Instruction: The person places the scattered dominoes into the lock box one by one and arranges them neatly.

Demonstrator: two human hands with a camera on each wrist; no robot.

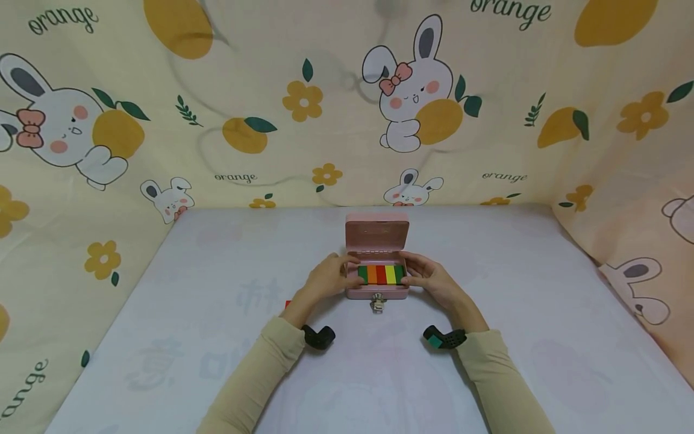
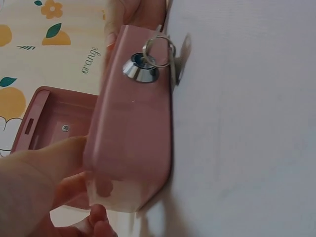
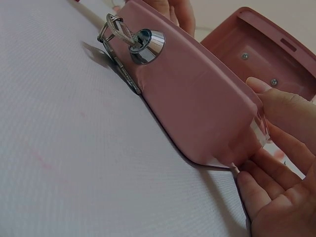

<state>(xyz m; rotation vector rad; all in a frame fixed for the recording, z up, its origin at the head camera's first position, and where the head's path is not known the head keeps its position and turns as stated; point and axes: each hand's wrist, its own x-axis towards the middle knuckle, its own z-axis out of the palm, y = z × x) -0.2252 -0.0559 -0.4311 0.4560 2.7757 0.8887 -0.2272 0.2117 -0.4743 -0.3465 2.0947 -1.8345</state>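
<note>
A pink metal cash box (image 1: 377, 293) sits on the white table with its lid (image 1: 377, 235) raised at the back. A row of green, orange, red and yellow blocks (image 1: 382, 275) lies inside it. On the front wall a silver lock (image 2: 141, 68) holds a key (image 3: 121, 29) on a ring. My left hand (image 1: 328, 276) grips the box's left side, thumb over the rim and fingers along the outside. At the right side my right hand (image 1: 434, 281) holds the wall likewise, its thumb (image 3: 289, 106) at the rim. Both thumb tips are close to the end blocks; contact there is unclear.
A small red piece (image 1: 288, 304) shows beside my left forearm, mostly hidden by it. The white tabletop (image 1: 374, 374) spreads around the box. Behind and at the sides hangs a cloth (image 1: 336, 138) printed with rabbits and oranges.
</note>
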